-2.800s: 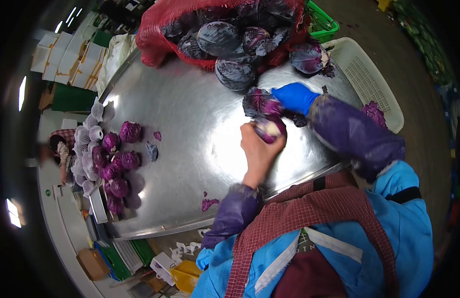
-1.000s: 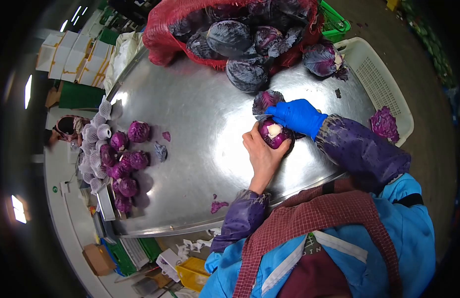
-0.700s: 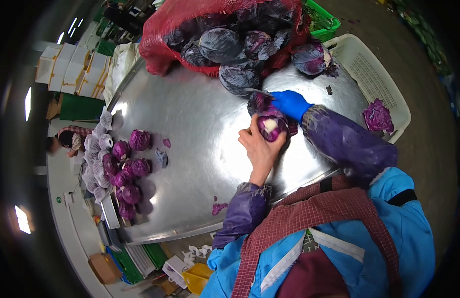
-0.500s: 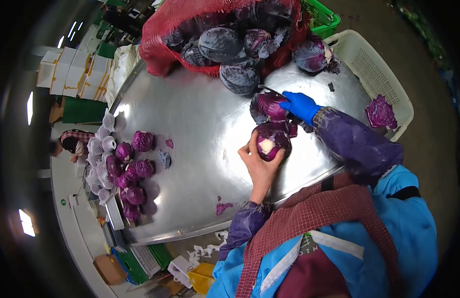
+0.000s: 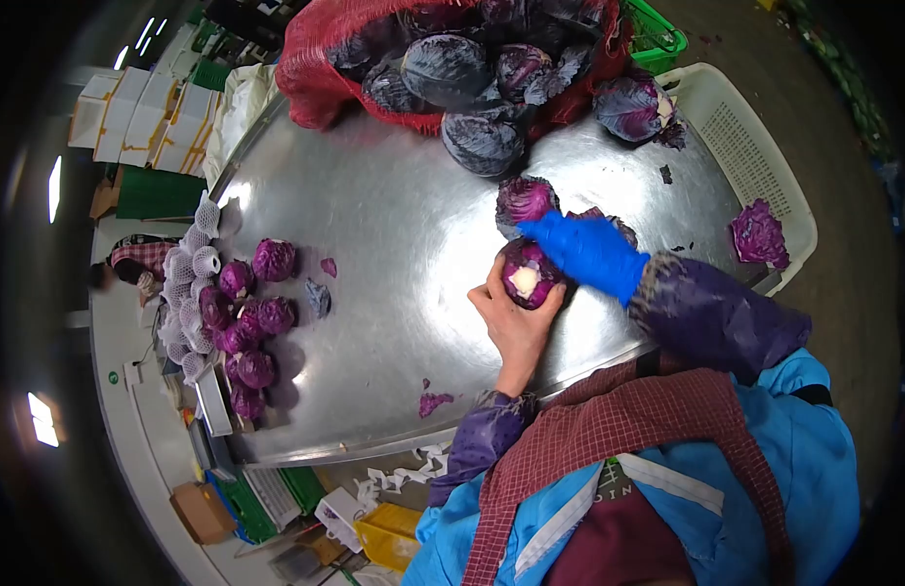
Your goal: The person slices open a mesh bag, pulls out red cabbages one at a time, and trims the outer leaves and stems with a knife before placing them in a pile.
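Note:
My bare left hand (image 5: 519,327) grips a trimmed red cabbage (image 5: 527,276), its pale cut stem turned up toward me. Over that cabbage's upper right side is my right hand (image 5: 594,256) in a blue glove. Its fingers look closed and slightly smeared by motion; whatever they hold is hidden. Just beyond lies a loose purple outer leaf piece (image 5: 527,202), with more dark leaves partly behind the glove. All of this is on the metal table (image 5: 394,254).
A red mesh sack (image 5: 311,73) of untrimmed cabbages lies open at the back. Trimmed cabbages (image 5: 274,260) cluster at the left beside white foam net sleeves (image 5: 179,283). At the right stands a white basket (image 5: 750,146), near a green crate (image 5: 658,39). Another person (image 5: 140,262) is far left.
My right hand has moved down and left, from the loose leaf onto the held cabbage. A thin dark tool that showed by the glove is out of sight. My left hand keeps its grip.

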